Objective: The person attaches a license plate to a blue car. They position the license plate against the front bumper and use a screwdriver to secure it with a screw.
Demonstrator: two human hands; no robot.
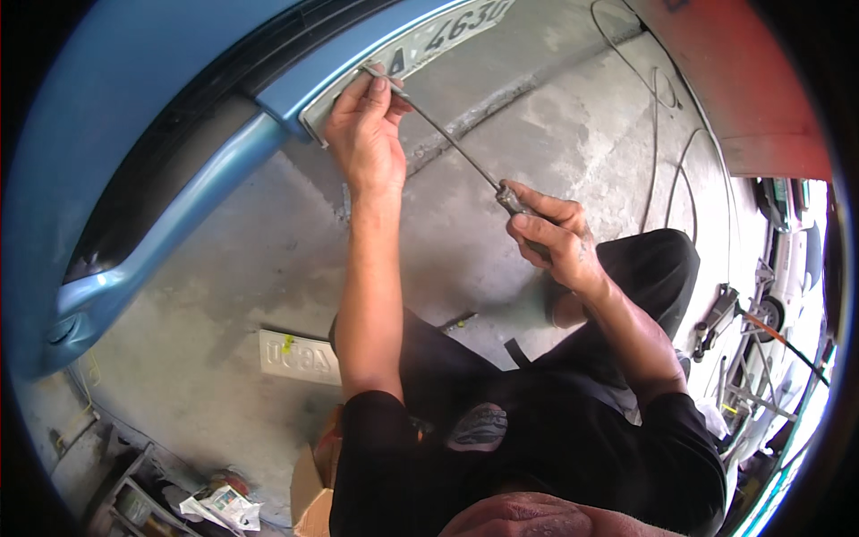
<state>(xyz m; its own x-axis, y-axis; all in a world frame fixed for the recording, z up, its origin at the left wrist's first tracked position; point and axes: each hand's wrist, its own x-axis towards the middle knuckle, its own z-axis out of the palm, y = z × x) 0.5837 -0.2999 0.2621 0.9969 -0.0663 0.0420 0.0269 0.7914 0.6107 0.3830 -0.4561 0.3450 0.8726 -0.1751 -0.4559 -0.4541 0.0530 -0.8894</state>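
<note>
A licence plate (447, 38) is on the edge of the blue car bumper (219, 166) at the top. My left hand (371, 148) is at the plate's left end, its thumb and fingers closed round the far end of a long screwdriver (452, 140). The tip meets the plate by those fingers; whether a screw sits there is too small to tell. My right hand (562, 240) grips the screwdriver's dark handle, with the shaft slanting up and left. On the floor below my left forearm lies a second, pale plate (300, 356), partly hidden by that arm.
A red panel (761, 98) hangs at the upper right, with a thin hose (653, 161) along the floor beside it. Near my left side stands a cardboard box (309, 488). A floor jack (716, 318) and metal frames are at the right. My bent knee (658, 264) is beside my right forearm.
</note>
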